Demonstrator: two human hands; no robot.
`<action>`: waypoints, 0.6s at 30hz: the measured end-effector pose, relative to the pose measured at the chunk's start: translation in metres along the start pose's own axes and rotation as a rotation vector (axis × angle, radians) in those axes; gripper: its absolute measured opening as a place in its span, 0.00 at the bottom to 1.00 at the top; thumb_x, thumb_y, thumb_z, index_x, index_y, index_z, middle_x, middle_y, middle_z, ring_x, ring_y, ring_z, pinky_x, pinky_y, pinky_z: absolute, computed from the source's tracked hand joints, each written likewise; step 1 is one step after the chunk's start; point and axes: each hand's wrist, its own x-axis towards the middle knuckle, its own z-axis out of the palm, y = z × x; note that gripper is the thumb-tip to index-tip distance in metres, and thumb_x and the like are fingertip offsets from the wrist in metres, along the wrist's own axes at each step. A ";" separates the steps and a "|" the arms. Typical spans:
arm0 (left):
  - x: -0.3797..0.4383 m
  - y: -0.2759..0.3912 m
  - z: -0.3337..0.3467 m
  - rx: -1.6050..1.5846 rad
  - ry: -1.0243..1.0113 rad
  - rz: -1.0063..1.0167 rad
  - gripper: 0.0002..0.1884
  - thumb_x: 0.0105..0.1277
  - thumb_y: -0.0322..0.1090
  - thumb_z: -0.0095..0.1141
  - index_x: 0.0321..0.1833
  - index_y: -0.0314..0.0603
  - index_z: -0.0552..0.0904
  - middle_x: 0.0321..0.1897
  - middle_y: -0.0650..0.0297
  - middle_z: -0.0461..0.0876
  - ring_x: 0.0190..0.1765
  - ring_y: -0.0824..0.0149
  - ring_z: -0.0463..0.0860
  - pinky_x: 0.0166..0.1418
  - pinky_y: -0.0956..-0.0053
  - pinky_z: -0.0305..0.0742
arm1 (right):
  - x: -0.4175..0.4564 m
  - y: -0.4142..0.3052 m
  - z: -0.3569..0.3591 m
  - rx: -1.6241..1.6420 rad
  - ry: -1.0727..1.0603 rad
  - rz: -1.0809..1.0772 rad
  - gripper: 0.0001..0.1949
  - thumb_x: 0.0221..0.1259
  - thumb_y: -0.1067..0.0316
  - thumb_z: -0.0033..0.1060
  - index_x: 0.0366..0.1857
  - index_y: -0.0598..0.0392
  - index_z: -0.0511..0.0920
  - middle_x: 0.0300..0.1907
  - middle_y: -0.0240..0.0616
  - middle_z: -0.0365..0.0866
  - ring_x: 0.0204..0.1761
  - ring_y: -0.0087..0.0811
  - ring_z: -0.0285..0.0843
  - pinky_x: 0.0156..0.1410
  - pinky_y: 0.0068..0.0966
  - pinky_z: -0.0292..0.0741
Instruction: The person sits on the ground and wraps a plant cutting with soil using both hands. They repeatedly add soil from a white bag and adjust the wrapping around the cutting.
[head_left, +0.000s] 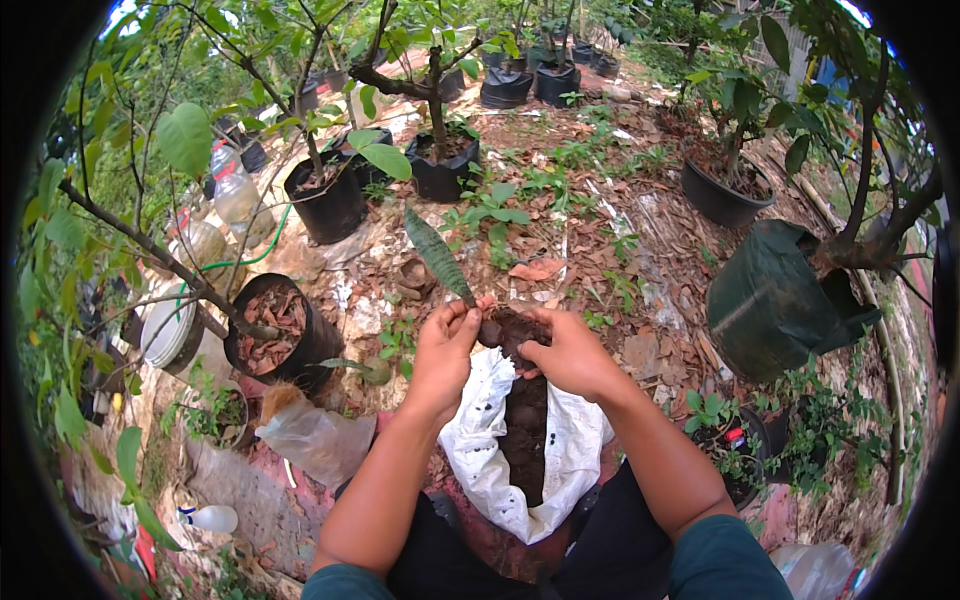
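My left hand (442, 356) pinches the base of an upright snake plant leaf (438, 253), dark green with mottled bands. My right hand (574, 352) is closed around a dark clump of soil (517, 334) just right of the leaf's base; leaf and clump appear to meet between the hands. Below them, between my legs, stands a white woven sack (480, 450) with its rim rolled open and dark soil (527, 435) inside. Another small leaf lies to the left beside a round greenish object (376, 370).
Black pots with small trees stand at the left (281, 330) and ahead (444, 169). A clear plastic bag (319, 442) of fibre lies left of the sack. A green planter (765, 307) and a low pot (727, 195) are at right. Dry leaves cover much ground.
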 end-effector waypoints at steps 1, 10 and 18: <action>0.001 -0.002 0.001 -0.020 -0.008 0.003 0.13 0.79 0.34 0.52 0.59 0.34 0.77 0.53 0.59 0.84 0.52 0.72 0.83 0.59 0.72 0.79 | 0.000 0.002 0.001 0.004 -0.002 0.008 0.19 0.63 0.74 0.61 0.57 0.70 0.75 0.36 0.43 0.87 0.33 0.29 0.88 0.38 0.26 0.84; -0.005 0.003 0.009 -0.029 -0.072 -0.049 0.09 0.72 0.31 0.63 0.46 0.32 0.87 0.61 0.57 0.81 0.61 0.69 0.79 0.66 0.70 0.73 | -0.009 -0.016 0.002 -0.044 -0.139 0.076 0.26 0.63 0.73 0.67 0.65 0.63 0.70 0.39 0.36 0.84 0.35 0.22 0.82 0.38 0.21 0.81; -0.010 0.011 0.011 0.055 -0.117 -0.054 0.09 0.71 0.30 0.63 0.45 0.29 0.88 0.69 0.55 0.77 0.64 0.66 0.78 0.70 0.68 0.71 | -0.014 -0.024 0.008 -0.005 -0.197 -0.026 0.26 0.63 0.64 0.71 0.62 0.66 0.74 0.45 0.39 0.85 0.39 0.23 0.82 0.42 0.24 0.80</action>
